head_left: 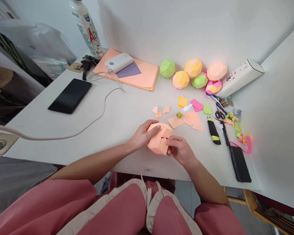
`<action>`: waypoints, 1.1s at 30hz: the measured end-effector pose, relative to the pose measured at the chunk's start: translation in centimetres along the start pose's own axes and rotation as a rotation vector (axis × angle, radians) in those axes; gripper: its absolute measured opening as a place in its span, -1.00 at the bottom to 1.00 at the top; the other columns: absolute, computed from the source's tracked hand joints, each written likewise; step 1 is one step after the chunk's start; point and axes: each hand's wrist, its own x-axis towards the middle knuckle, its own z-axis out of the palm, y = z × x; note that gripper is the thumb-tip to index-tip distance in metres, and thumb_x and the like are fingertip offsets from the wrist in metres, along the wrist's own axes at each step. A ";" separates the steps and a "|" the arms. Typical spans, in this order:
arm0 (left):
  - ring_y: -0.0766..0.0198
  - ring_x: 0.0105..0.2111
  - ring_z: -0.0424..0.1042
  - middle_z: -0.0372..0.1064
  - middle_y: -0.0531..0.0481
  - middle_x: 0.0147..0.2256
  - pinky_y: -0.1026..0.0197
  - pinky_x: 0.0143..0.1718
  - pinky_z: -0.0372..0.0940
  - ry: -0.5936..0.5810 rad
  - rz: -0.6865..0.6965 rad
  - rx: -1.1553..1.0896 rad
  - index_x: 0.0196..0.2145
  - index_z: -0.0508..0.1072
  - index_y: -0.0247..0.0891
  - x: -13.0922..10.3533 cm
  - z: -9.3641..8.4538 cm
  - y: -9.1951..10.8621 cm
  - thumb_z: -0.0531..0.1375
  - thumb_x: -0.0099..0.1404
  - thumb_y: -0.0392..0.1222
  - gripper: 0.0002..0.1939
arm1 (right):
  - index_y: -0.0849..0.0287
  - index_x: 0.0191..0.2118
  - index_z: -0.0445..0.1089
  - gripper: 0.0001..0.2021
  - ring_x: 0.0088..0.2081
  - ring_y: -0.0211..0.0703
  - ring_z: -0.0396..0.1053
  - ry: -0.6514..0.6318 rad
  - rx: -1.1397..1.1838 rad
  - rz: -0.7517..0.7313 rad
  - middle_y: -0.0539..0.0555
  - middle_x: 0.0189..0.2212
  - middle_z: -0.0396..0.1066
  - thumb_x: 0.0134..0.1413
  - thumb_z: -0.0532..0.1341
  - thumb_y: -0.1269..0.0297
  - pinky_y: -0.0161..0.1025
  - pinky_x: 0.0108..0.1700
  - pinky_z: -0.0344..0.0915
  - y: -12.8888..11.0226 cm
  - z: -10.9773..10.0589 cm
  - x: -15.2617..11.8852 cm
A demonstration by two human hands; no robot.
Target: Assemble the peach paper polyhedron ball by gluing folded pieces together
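The ball [156, 143] is held above the worktop [127, 120], clamped in the left hand's [144, 134] fingers, thumb on top; its lower flap is pinched by the right hand's [181, 150] fingers, both forearms angled inward.

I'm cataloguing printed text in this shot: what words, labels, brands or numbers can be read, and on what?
"AD": large letters, red A and green D, on the tall white bottle.
Too small or blurred to read: the bottle's blue badge and other print; the marks on the white power bank; the dark markings on the long white box; the label on the small yellow-and-white bottle.
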 end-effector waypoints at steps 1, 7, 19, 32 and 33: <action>-0.02 -0.08 0.46 0.45 -0.19 -0.04 0.00 -0.10 0.37 -0.003 -0.009 -0.008 0.00 0.35 -0.28 0.0 0.0 0.0 0.17 0.17 0.32 -0.34 | 0.22 -0.67 0.40 -0.79 -0.73 -0.36 0.22 -0.001 -0.004 -0.003 -0.06 -0.81 0.30 -0.27 0.40 0.25 -0.37 -0.64 0.07 0.0 0.0 0.0; -0.03 -0.13 0.49 0.47 -0.21 -0.06 -0.04 -0.11 0.37 -0.017 -0.059 -0.056 0.09 0.33 -0.28 0.1 -0.1 0.1 0.18 0.16 0.32 -0.27 | 0.20 -0.65 0.42 -0.78 -0.71 -0.36 0.22 -0.003 -0.009 -0.039 -0.07 -0.79 0.30 -0.25 0.42 0.22 -0.37 -0.64 0.07 0.0 -0.1 -0.1; 0.02 -0.10 0.47 0.44 -0.16 0.00 0.08 -0.13 0.36 -0.018 -0.050 -0.043 -0.07 0.42 -0.27 0.2 0.0 0.1 0.11 0.27 0.25 -0.47 | 0.18 -0.50 0.51 -0.81 -0.68 -0.36 0.21 0.000 -0.067 -0.155 -0.07 -0.72 0.33 -0.11 0.40 0.17 -0.33 -0.61 0.13 0.3 0.1 -0.4; 0.03 -0.20 0.50 0.50 -0.18 -0.15 0.07 -0.22 0.39 -0.069 -0.081 -0.119 -0.04 0.41 -0.34 0.0 0.2 0.3 0.12 0.24 0.26 -0.41 | 0.18 -0.50 0.53 -0.81 -0.65 -0.36 0.18 -0.006 -0.137 -0.243 -0.08 -0.71 0.29 -0.05 0.38 0.16 -0.31 -0.58 0.11 0.4 0.1 -0.5; 0.03 -0.18 0.49 0.49 -0.18 -0.11 0.07 -0.20 0.38 -0.053 -0.080 -0.117 -0.04 0.42 -0.32 0.0 0.2 0.3 0.13 0.24 0.25 -0.42 | 0.18 -0.50 0.53 -0.81 -0.65 -0.36 0.19 -0.005 -0.145 -0.246 -0.08 -0.70 0.29 -0.05 0.38 0.16 -0.30 -0.57 0.12 0.4 0.1 -0.5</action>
